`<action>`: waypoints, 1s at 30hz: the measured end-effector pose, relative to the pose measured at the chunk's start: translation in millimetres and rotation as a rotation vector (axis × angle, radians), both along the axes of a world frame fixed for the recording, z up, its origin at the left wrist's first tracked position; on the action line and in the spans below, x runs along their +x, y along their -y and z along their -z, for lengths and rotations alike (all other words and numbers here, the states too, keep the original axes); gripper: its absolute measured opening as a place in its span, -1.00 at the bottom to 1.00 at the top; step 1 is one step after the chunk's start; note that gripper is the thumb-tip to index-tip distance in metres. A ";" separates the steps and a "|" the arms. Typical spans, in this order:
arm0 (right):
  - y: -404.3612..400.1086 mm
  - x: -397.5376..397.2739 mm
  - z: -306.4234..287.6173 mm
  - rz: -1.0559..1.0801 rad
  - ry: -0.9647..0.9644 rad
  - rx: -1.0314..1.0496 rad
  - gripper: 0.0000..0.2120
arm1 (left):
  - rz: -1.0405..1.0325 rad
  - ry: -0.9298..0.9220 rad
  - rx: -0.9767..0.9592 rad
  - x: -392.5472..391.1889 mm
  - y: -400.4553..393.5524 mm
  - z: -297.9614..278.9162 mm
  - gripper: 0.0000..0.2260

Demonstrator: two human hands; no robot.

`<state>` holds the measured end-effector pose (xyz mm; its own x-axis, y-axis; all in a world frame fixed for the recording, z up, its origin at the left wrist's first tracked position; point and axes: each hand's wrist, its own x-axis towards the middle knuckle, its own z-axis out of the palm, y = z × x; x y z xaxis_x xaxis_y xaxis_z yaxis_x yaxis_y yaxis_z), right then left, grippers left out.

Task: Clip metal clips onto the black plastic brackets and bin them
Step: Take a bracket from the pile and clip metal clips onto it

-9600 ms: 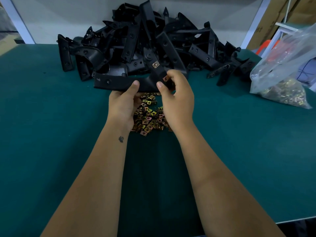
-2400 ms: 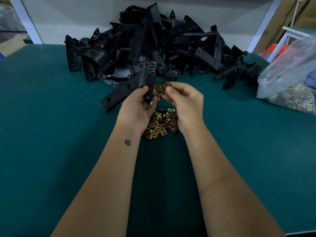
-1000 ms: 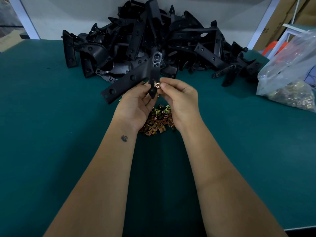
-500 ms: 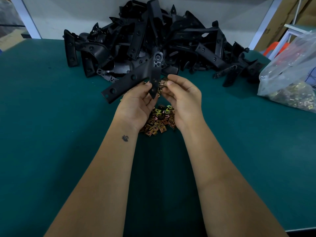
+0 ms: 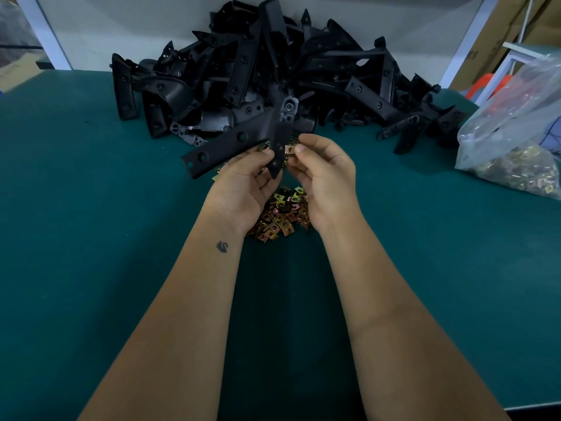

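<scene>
One bracket (image 5: pixel 239 141) is gripped by the left hand (image 5: pixel 243 186). A clip (image 5: pixel 290 149) is pinched by the right hand (image 5: pixel 324 177), at the bracket's 3 o'clock.

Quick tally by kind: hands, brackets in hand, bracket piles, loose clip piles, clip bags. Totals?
Hands: 2, left hand and right hand
Bracket in hand: 1
Bracket pile: 1
Loose clip pile: 1
Clip bag: 1
Total: 6
</scene>
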<state>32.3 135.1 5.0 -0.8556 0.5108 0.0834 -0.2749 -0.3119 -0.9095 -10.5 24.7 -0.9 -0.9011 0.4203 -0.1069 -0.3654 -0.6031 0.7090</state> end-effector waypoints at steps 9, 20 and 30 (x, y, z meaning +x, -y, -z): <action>1.3 0.7 -1.1 -0.032 0.011 0.029 -0.84 | -0.019 -0.019 -0.018 0.3 0.2 -0.6 -0.88; -5.6 4.3 -1.7 -0.078 0.015 0.120 -0.78 | -0.018 -0.077 -0.132 0.8 14.2 -8.0 -0.64; 1.4 4.6 -1.3 -0.085 -0.040 0.116 -0.80 | 0.008 -0.080 -0.155 1.5 13.3 -6.6 -0.56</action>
<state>36.9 133.8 6.3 -0.8901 0.4217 0.1727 -0.2888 -0.2287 -0.9297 -9.1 11.4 5.6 -0.9059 0.4118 -0.0988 -0.3084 -0.4816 0.8203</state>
